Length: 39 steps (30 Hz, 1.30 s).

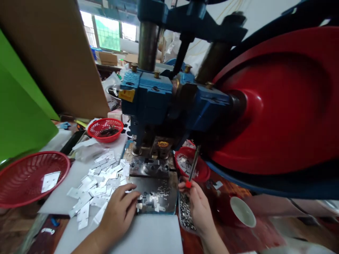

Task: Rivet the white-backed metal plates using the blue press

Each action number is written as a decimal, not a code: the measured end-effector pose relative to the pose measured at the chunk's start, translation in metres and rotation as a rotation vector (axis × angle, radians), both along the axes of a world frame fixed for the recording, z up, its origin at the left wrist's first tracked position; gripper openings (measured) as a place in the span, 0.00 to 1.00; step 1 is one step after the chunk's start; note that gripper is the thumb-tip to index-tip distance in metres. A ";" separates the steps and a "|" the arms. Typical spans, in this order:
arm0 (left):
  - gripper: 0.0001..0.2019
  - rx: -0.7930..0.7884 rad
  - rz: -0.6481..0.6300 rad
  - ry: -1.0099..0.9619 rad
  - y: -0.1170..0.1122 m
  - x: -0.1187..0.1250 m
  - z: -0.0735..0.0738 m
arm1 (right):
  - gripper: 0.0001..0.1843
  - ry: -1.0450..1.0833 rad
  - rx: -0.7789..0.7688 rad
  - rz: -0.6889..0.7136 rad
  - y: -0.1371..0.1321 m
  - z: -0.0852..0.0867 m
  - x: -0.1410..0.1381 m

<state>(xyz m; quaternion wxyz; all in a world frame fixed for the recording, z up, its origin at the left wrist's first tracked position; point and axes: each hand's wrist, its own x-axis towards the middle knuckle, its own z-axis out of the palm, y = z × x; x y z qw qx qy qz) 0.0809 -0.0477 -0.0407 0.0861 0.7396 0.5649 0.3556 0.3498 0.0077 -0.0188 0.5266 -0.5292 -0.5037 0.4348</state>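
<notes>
- White sheet [156,233] lies nearest, flat.
- Left hand [119,211], half curled, hovers or rests beside small metal parts [150,203] on the steel plate [148,184]; from here I can't tell whether it grips anything.
- Right hand [199,204] has its fingers closed on the red-tipped lever [195,163].
- Flat metal pieces [90,192] lie heaped leftward.
- Behind stands a blue press [156,93] with a red flywheel [288,102].
</notes>
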 end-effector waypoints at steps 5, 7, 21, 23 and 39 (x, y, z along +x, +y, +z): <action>0.13 0.011 -0.067 0.010 -0.001 0.005 0.003 | 0.23 -0.017 -0.027 -0.007 0.003 -0.001 0.002; 0.14 0.018 -0.075 0.009 -0.001 0.005 0.003 | 0.23 -0.034 -0.029 0.001 0.004 -0.001 0.001; 0.12 0.154 -0.113 0.092 0.008 -0.008 -0.019 | 0.21 -0.066 0.029 -0.008 0.006 0.019 -0.010; 0.11 0.177 -0.117 0.096 0.008 -0.008 -0.019 | 0.20 -0.052 0.041 -0.014 0.005 0.020 -0.011; 0.15 0.318 -0.236 0.101 0.004 -0.005 -0.008 | 0.24 0.011 0.033 -0.114 0.037 -0.027 -0.027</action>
